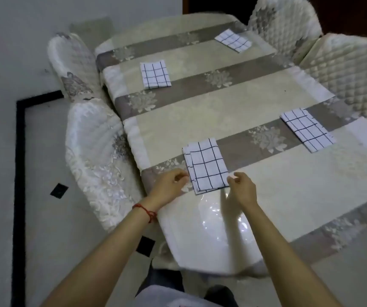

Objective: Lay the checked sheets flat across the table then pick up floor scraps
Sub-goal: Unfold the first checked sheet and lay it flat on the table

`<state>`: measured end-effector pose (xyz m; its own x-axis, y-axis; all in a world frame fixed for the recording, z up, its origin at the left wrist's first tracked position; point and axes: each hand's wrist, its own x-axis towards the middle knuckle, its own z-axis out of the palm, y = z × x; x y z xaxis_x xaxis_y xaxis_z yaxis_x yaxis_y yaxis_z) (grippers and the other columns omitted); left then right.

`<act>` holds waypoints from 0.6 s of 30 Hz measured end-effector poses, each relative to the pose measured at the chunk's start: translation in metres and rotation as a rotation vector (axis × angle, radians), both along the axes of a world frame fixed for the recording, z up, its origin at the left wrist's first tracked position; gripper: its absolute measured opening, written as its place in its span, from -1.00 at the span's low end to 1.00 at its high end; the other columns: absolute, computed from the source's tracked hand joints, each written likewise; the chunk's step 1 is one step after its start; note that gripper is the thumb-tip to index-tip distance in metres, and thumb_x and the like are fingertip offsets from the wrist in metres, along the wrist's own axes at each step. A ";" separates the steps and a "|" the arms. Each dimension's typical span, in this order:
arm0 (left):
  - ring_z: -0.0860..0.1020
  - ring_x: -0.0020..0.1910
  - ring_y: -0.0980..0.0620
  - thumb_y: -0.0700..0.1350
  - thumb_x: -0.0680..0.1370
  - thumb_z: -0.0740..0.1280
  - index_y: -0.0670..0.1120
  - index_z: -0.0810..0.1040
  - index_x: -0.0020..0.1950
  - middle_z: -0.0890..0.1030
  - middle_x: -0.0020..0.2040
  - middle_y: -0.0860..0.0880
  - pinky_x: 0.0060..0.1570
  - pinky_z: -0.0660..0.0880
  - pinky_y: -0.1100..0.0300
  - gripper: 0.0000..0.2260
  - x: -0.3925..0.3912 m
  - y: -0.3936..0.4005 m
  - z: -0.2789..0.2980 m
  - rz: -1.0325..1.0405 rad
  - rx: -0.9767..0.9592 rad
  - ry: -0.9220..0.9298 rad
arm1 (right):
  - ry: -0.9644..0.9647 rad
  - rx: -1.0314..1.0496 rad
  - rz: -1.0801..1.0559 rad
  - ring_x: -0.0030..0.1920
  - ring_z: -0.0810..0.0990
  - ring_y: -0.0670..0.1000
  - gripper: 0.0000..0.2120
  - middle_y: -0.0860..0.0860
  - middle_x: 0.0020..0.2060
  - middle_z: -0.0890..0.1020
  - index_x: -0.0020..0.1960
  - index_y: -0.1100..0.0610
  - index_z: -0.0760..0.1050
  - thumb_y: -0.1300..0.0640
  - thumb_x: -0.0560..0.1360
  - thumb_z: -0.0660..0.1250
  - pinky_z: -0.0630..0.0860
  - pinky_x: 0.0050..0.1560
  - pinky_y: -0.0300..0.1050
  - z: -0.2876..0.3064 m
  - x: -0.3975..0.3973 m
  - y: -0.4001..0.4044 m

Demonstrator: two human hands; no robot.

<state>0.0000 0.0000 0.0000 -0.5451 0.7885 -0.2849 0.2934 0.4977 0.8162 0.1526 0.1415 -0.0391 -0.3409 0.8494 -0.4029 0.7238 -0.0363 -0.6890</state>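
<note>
While the left hand hovers w/ loosely curled fingers holding nothing, just beside the near checked sheet, that folded sheet lies on the table edge; right hand, likewise slack and empty, is at its other corner. Three more sheets lie farther back.

The tabletop lies mostly bare down its middle band, giving open passage from lower centre to the upper part of the frame. Four folded checked sheets sit flat and low: nearest, right, upper left, far. Covered chairs crowd the left edge and the upper right edge. Floor at left is open.
</note>
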 end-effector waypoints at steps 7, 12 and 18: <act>0.53 0.03 0.02 -0.17 0.54 0.26 -0.17 0.57 0.12 0.62 0.10 -0.10 -0.09 0.33 0.40 -0.80 -0.051 0.036 -0.003 -0.136 -0.051 0.026 | -0.236 0.119 -0.094 -0.26 0.35 0.18 -0.74 0.09 -0.32 0.35 -0.45 0.06 0.28 0.20 0.36 0.26 0.28 -0.24 -0.11 -0.013 -0.045 -0.004; 0.44 0.23 -0.04 -0.16 0.54 0.25 -0.10 0.51 0.20 0.55 0.19 -0.09 0.18 0.35 0.18 -0.76 -0.061 0.056 0.003 -0.328 0.062 0.269 | 0.080 0.141 -0.130 -0.22 0.51 0.14 -0.91 0.10 -0.28 0.57 -0.25 0.18 0.45 0.31 0.40 0.25 0.43 -0.21 -0.04 0.026 -0.051 -0.012; 0.38 0.33 0.03 -0.02 0.44 0.25 -0.03 0.48 0.25 0.54 0.26 -0.01 0.30 0.19 0.13 -0.62 -0.054 0.079 0.027 -0.609 0.331 0.615 | 0.251 0.409 0.047 -0.24 0.54 -0.12 -0.91 -0.23 -0.32 0.59 -0.13 0.06 0.58 0.22 0.45 0.34 0.41 -0.23 -0.33 0.077 -0.049 -0.019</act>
